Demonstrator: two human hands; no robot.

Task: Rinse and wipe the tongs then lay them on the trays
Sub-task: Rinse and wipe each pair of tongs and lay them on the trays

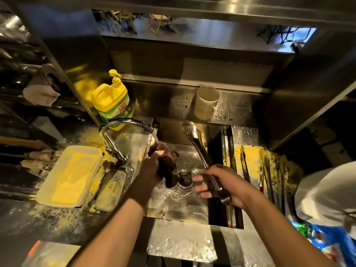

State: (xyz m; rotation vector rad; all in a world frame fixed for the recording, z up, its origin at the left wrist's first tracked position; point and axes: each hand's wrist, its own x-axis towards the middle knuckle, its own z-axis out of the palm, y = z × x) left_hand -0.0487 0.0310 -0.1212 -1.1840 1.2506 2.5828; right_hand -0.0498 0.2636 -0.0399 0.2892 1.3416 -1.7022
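Right hand (pixel 221 185) grips the tongs (pixel 200 151) at the hinge end over the sink (pixel 179 207), thumb wrapped round the handle, other fingers extended. Left hand (pixel 152 168) clutches a dark cloth (pixel 167 164) under running water from the tap (pixel 123 132). More tongs (pixel 267 174) lie on the right counter.

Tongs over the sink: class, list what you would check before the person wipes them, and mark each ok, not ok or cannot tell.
1. Right hand holds the tongs by the handle end: ok.
2. Left hand grips the dark cloth: ok.
3. Faucet water hits the cloth: ok.
4. Tongs' heads under the stream: not ok, they sit right of it.
5. Tongs free of residue: cannot tell.
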